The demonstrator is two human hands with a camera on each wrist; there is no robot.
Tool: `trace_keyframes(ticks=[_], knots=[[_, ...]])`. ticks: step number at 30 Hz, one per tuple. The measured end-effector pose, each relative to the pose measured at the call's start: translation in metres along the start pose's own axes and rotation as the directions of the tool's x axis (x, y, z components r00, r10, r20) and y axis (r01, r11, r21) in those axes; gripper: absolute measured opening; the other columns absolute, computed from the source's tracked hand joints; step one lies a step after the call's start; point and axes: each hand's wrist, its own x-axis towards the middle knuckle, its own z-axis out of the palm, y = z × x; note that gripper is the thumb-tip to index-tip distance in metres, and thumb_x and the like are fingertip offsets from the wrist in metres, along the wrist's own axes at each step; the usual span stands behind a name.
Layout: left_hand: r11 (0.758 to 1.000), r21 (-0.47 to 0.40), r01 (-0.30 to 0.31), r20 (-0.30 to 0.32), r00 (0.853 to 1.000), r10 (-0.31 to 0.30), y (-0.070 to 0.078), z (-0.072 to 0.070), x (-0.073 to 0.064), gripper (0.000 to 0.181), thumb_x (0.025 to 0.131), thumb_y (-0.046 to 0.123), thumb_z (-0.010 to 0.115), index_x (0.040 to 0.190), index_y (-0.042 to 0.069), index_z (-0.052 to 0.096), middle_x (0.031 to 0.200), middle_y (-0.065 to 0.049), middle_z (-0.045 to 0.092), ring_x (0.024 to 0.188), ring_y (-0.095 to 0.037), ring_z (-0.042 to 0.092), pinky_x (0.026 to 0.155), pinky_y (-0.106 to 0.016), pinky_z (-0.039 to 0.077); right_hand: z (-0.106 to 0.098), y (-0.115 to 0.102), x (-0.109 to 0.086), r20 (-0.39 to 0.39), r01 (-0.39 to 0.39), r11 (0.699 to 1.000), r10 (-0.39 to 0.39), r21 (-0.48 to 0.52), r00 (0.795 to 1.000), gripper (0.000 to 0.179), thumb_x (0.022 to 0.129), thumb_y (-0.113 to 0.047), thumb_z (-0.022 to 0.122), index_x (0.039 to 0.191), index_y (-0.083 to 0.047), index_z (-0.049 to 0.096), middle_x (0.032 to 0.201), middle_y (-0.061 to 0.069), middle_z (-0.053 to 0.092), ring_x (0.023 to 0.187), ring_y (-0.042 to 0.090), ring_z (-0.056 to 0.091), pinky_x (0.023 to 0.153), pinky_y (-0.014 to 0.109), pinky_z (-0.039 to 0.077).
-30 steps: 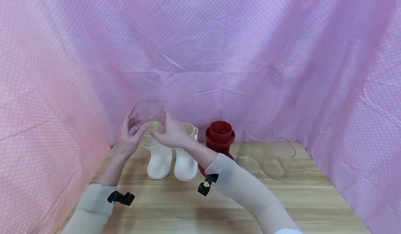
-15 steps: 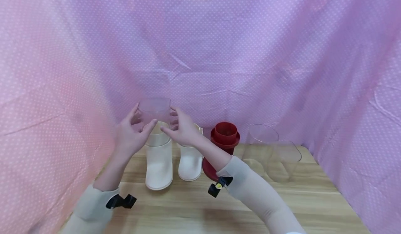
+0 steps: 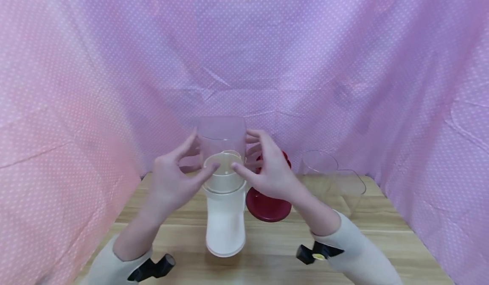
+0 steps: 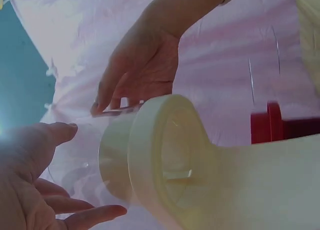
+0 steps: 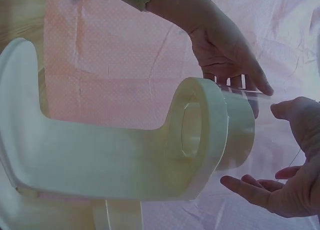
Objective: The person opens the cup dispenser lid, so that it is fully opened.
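Note:
A clear plastic container (image 3: 221, 127) is seated on the round collar of a white boot-shaped stand (image 3: 225, 230), in the middle of the head view. My left hand (image 3: 173, 181) holds the container from the left, thumb near its lower rim. From the right, my right hand (image 3: 272, 172) holds it the same way. Both wrist views show fingers spread round the clear wall, with the white stand (image 4: 265, 185) attached at its end. A second white stand (image 5: 55, 215) appears beneath the first in the right wrist view; in the head view it is mostly hidden.
A red stand (image 3: 268, 208) stands right of the white one, partly behind my right hand. Two more clear containers, one round (image 3: 318, 162) and one with a flatter side (image 3: 351, 187), stand on the wooden table (image 3: 382, 242) at the right. Pink dotted cloth (image 3: 244, 56) surrounds the table.
Both hands have carried the clear container and its white stand to the right and nearer the camera. The stand now covers the second white stand behind it.

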Motion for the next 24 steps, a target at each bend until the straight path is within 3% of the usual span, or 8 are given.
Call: trace_keyframes(ticks=[4,6,9,15,19,24], knots=[[0.992,-0.071,-0.101,0.032,0.994,0.104,0.004,0.02,0.001,0.086,0.084,0.015,0.092,0.157,0.003,0.047,0.125,-0.012,0.077,0.11,-0.03,0.078,0.077,-0.026,0.066,-0.02,0.002,-0.018,-0.046,0.018,0.998,-0.02,-0.055,0.999,0.076,0.09,-0.012,0.086,0.152,-0.006,0.043,0.136,0.016,0.06,0.108,0.029,0.069,0.081,0.032,0.067],[0.983,-0.092,-0.161,0.025,0.986,0.164,0.003,0.031,0.0,0.087,0.082,0.014,0.093,0.156,0.0,0.048,0.123,-0.013,0.077,0.112,-0.029,0.077,0.077,-0.024,0.065,-0.027,0.006,-0.028,-0.078,0.03,0.996,-0.036,-0.078,0.996,0.076,0.088,-0.008,0.086,0.151,-0.007,0.044,0.134,0.014,0.061,0.108,0.027,0.068,0.081,0.032,0.067],[0.968,-0.154,-0.197,0.032,0.978,0.204,-0.001,0.047,-0.004,0.088,0.081,0.01,0.093,0.156,-0.001,0.048,0.128,-0.016,0.074,0.113,-0.031,0.075,0.077,-0.023,0.065,-0.032,0.014,-0.045,-0.125,0.037,0.992,-0.052,-0.12,0.991,0.078,0.085,-0.002,0.087,0.15,-0.005,0.046,0.131,0.013,0.062,0.105,0.024,0.067,0.081,0.03,0.067],[0.946,-0.271,-0.18,0.09,0.973,0.211,-0.012,0.076,-0.017,0.089,0.083,0.009,0.091,0.159,0.001,0.045,0.148,-0.016,0.065,0.122,-0.034,0.071,0.083,-0.026,0.065,-0.038,0.029,-0.072,-0.163,0.008,0.991,-0.03,-0.131,0.986,0.082,0.081,0.003,0.088,0.152,-0.008,0.047,0.132,0.008,0.061,0.111,0.015,0.064,0.083,0.029,0.067],[0.94,-0.289,-0.18,0.1,0.971,0.217,-0.021,0.086,-0.022,0.09,0.083,0.01,0.092,0.159,0.0,0.045,0.146,-0.015,0.066,0.122,-0.031,0.072,0.083,-0.025,0.065,-0.038,0.034,-0.08,-0.169,-0.01,0.99,-0.014,-0.144,0.986,0.084,0.081,0.002,0.089,0.153,-0.01,0.047,0.133,0.006,0.059,0.112,0.011,0.062,0.084,0.029,0.067],[0.935,-0.297,-0.195,0.086,0.97,0.229,-0.031,0.095,-0.024,0.089,0.08,0.011,0.094,0.155,-0.004,0.048,0.145,-0.017,0.067,0.12,-0.03,0.073,0.081,-0.023,0.064,-0.036,0.043,-0.086,-0.185,-0.028,0.986,-0.003,-0.166,0.983,0.083,0.079,0.002,0.09,0.151,-0.003,0.047,0.127,0.012,0.061,0.111,0.004,0.061,0.081,0.032,0.067]])
